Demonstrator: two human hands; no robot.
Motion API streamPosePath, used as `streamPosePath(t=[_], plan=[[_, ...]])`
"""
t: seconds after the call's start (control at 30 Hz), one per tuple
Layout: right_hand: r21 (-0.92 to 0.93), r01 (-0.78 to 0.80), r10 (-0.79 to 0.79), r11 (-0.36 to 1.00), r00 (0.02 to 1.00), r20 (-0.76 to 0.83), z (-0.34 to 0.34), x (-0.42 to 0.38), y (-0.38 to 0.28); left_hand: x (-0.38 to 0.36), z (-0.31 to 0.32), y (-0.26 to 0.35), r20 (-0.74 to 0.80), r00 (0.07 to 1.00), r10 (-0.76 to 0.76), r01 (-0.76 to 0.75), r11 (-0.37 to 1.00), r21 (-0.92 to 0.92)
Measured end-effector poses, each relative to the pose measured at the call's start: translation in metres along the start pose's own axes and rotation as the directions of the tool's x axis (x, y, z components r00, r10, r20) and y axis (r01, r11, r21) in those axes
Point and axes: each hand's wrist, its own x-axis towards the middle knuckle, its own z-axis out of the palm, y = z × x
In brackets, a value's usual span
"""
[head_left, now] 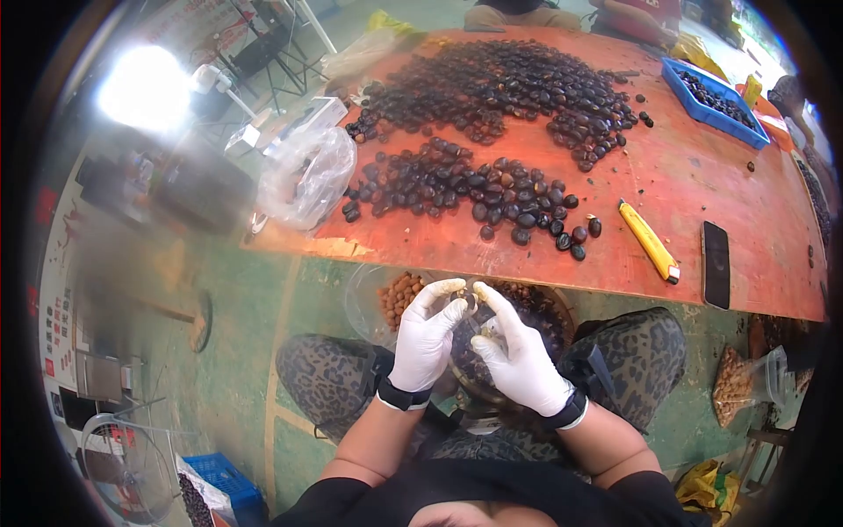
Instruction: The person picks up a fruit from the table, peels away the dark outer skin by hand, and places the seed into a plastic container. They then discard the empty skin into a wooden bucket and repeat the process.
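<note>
Both my hands wear white gloves and meet in front of my lap, above a container [562, 321] of dark shells and pieces. My left hand [428, 338] pinches a small dark nut [470, 301] between thumb and fingertips. My right hand [520, 351] is closed from the other side, its index fingertip by the nut; what lies between its thumb and fingers is too small to make out. Beside the container, under the table edge, a clear bowl holds round brown kernels [401, 297].
Piles of dark nuts [509, 83] cover much of the red table [615, 255]. On it also lie a yellow cutter [648, 241], a phone [716, 265], a blue tray [760, 139] and a plastic bag [309, 180]. Other people sit across the table.
</note>
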Motion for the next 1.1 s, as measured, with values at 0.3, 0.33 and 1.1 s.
streamPosePath(t=[0.3,0.33,1.1], plan=[[0.511,-0.367,0.309,0.778,0.93,0.199,-0.012,0.006,0.004,-0.003,-0.006,-0.002,0.035,0.998,-0.055,0.056,0.998,-0.027],[0.548,-0.394,0.328,0.738,0.919,0.219,-0.013,0.007,0.004,-0.004,-0.008,-0.003,0.04,0.997,-0.061,0.061,0.998,-0.001],[0.495,-0.446,0.34,0.746,0.894,0.292,-0.017,0.006,-0.006,-0.005,-0.006,0.004,0.012,0.999,-0.038,0.037,0.999,0.028]])
